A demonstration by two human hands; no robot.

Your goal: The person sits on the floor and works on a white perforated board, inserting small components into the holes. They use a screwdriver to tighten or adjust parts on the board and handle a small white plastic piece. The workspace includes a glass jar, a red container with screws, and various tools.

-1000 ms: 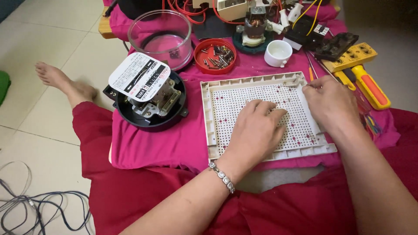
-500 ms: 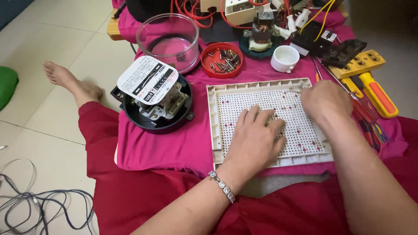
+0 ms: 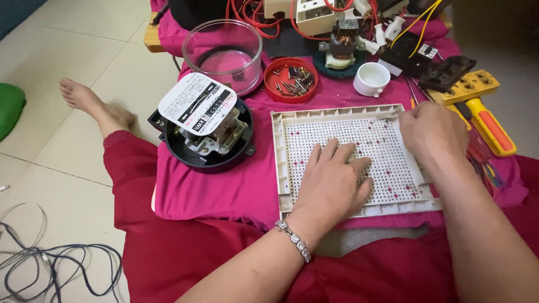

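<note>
Seated cross-legged, you work one white perforated board [image 3: 348,163] lying on the pink cloth [image 3: 224,191] across your lap. Your left hand [image 3: 334,182] presses flat on it, fingers spread; your right hand [image 3: 432,132] pinches at its upper right corner, though what it grips cannot be told. Nearby stand one meter [image 3: 205,126], one clear dome [image 3: 224,53], one red dish of screws [image 3: 291,78] and one white cup [image 3: 371,78].

Your pink cloth [image 3: 224,191] carries a white perforated board [image 3: 393,174], a black round meter [image 3: 205,129], a clear plastic dome [image 3: 224,53], a red lid of screws [image 3: 291,78], a white cup [image 3: 371,78] and a yellow-handled screwdriver [image 3: 488,120]. Beside it, the tiled floor [image 3: 56,56] holds a tangle of wires [image 3: 50,264].
</note>
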